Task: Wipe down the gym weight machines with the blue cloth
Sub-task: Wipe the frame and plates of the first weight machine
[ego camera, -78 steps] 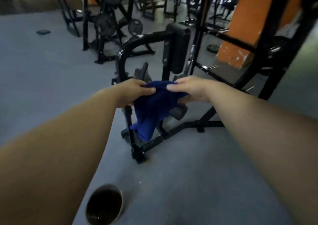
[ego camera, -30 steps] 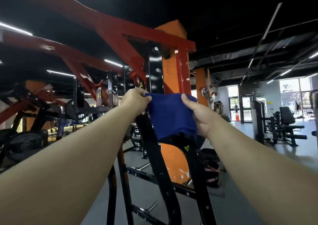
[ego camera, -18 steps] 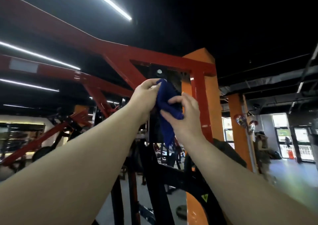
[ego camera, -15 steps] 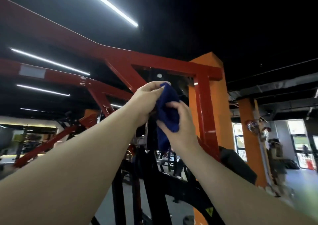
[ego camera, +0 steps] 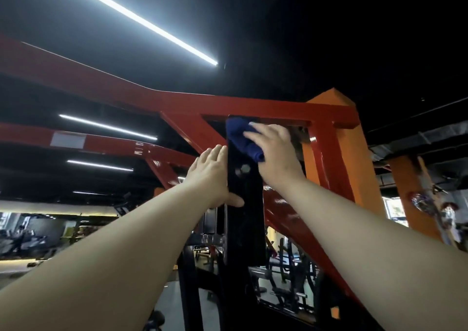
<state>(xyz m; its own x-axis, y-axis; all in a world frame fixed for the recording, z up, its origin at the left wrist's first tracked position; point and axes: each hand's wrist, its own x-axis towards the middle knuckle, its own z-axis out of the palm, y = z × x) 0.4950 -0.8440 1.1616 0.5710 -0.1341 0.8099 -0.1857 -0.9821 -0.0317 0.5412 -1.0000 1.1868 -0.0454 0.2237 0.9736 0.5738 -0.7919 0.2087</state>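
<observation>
Left hand (ego camera: 211, 176) flat against the left edge of the black upright plate (ego camera: 244, 204), fingers straight, thumb across its face. Blue cloth (ego camera: 241, 137) bunched at the plate's top, under the red frame (ego camera: 266, 107). Right hand (ego camera: 274, 153) pressing the cloth there, fingers extended over it.

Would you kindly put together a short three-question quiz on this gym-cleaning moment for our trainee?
1. True or false: the left hand holds the blue cloth.
2. Which hand presses the cloth on the black upright plate? A) left B) right C) both
3. Fill in: the beam above the cloth is painted ____.

Key: 1 false; 2 B, the right hand; 3 red, the red beam.
</observation>
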